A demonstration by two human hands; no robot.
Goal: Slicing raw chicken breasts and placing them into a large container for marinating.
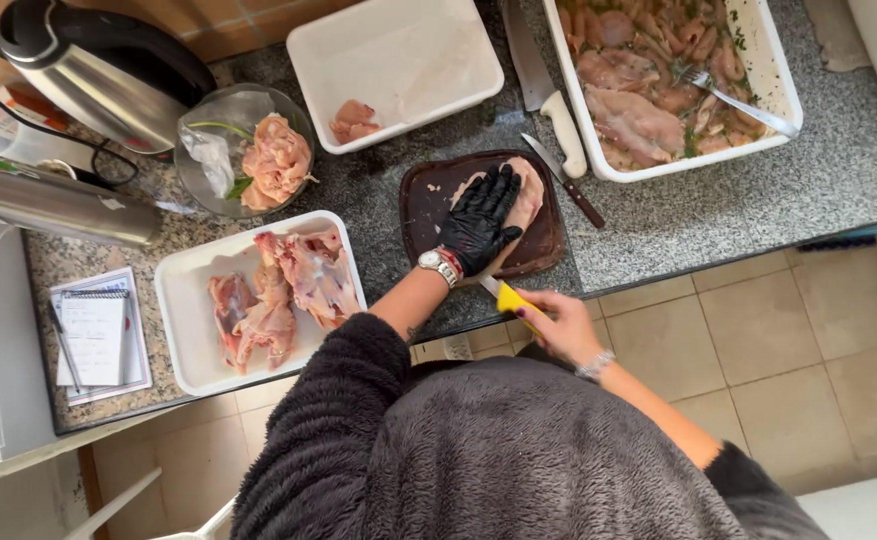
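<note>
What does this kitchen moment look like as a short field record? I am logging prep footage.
left hand: black-gloved left hand pressed flat on chicken breast
right hand: bare right hand gripping yellow-handled knife
surface: dark cutting board on granite counter
near left: white tray of carcass pieces
far right: white dish of seasoned fillets with fork
spare: white-handled knife

Person's wearing a fuzzy dark grey fleece top, sleeves pushed up to the forearms. The left hand (480, 222) has 1 shiny black disposable glove plus a silver wristwatch beside a red band. The right hand (560, 325) is bare, with dark nail polish and a thin silver bracelet.
</note>
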